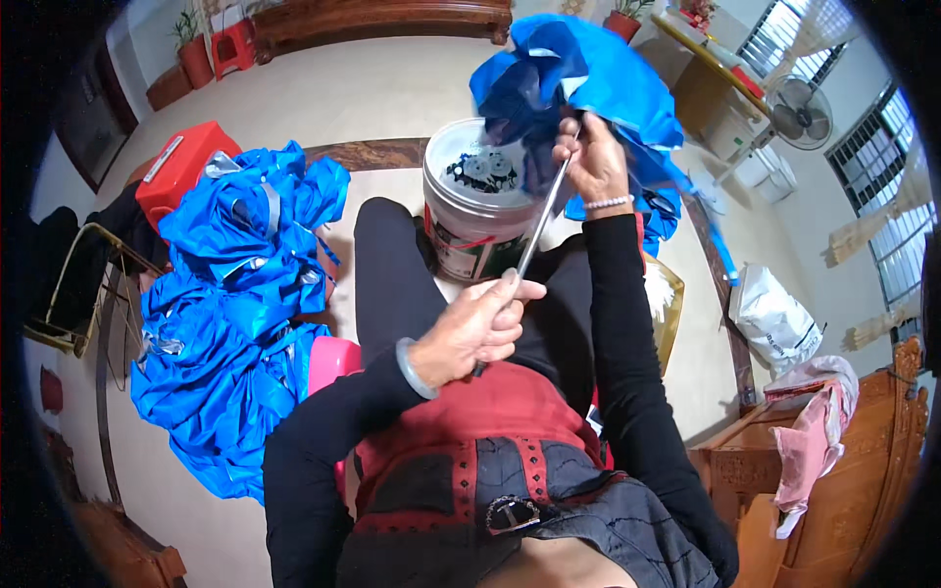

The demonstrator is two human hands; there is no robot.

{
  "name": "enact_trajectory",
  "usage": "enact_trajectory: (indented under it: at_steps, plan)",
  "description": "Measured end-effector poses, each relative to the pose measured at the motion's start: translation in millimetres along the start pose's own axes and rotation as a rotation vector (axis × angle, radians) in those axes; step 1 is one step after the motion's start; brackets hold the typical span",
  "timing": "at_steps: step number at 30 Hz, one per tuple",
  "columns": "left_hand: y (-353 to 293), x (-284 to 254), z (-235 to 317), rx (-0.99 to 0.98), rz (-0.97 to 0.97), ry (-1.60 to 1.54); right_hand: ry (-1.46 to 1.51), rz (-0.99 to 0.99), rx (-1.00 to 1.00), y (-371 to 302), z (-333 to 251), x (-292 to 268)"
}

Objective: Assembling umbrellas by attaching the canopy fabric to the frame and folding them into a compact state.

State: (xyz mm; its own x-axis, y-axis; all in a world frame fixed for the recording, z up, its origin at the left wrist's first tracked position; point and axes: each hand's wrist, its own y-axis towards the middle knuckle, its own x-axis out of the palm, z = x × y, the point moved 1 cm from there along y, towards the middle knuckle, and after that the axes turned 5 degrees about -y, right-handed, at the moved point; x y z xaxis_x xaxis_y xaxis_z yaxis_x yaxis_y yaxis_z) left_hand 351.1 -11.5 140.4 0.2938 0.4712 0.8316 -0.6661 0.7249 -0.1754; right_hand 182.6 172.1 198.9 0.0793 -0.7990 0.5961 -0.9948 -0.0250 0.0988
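Note:
My left hand (475,328), with a pale bangle on its wrist, is closed around a long thin metal rod (542,227). The rod slants up and away across my lap toward my right hand (596,162). Pinched in those right fingers, close to the rod's far end, is a bunched blue sheet of fabric (627,83), raised and partly blurred. What the rod's tip touches is hidden behind the fingers and cloth. Between my knees stands a white bucket (441,211) holding many small black and clear round pieces (482,171).
A big heap of blue fabric (235,314) lies at my left, beside a red box (181,171) and a pink stool (333,363). To the right are a white sack (774,318), a standing fan (799,113) and a carved wooden chair (833,441). A wooden bench (382,24) stands far ahead.

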Motion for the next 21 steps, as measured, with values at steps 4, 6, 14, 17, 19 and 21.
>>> enact_trajectory:
  at_steps: [4, 6, 14, 17, 19, 21]
  plan:
    - [-5.5, -0.9, 1.9, -0.124, -0.175, -0.151, 0.405, -0.446, -0.1, -7.4, -14.8, 0.4]
    - [-3.0, -5.6, 2.5, -0.204, -0.298, -0.314, 0.485, -0.553, -0.056, -2.9, -8.9, -4.6]
    - [-6.2, 5.2, -4.8, 0.052, 0.165, 0.234, 0.173, 0.179, 0.127, 11.3, 7.0, 3.7]
    - [-2.8, -2.3, -8.4, 0.06, 0.147, 0.216, 0.261, -0.132, -0.02, 3.0, 17.8, 1.1]
    - [-0.9, -1.2, -9.5, 0.008, 0.058, 0.116, 0.494, -0.254, 0.154, 13.3, 32.6, -23.6]
    - [-2.5, 2.7, 3.2, -0.082, 0.041, -0.04, 0.447, -0.091, 0.38, 28.5, 40.7, -33.8]
